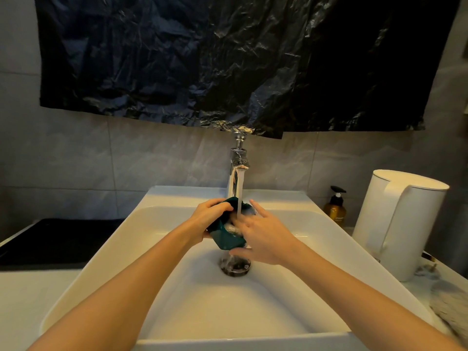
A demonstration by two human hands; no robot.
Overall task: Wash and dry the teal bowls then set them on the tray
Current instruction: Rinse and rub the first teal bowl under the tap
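1. Bowl position: teal bowl [228, 240] is held tilted over the sink [177, 196] basin, right under the tap [239, 160], opening turned toward the R side. The water stream [239, 198] lands at its upper edge.
2. L hand [206, 219]: fingers curled over the bowl's far rim, palm against the outer wall, so it has a firm grasp on the teal bowl.
3. R hand [263, 239]: fingers straight & spread, tips resting on the wet inside of the bowl, index lifted. Thumb lies under the lower rim. Not clenched, flat contact only.
4. Something pale glints inside the bowl; foam or water, can't tell.
5. Drain [235, 268] sits directly below the bowl, w/ water running into it.
6. Black tray [58, 239] lies on the counter [25, 300] L of the sink, well apart from the bowl.
7. R of sink: amber pump bottle [335, 211] by the wall, white kettle [400, 224] just beside it, nearer the camera.
8. Black plastic sheet [228, 59] hangs on the tiled wall, its lower edge reaching the tap's top.
9. Blurred pale textured item at the far R edge; can't ID.
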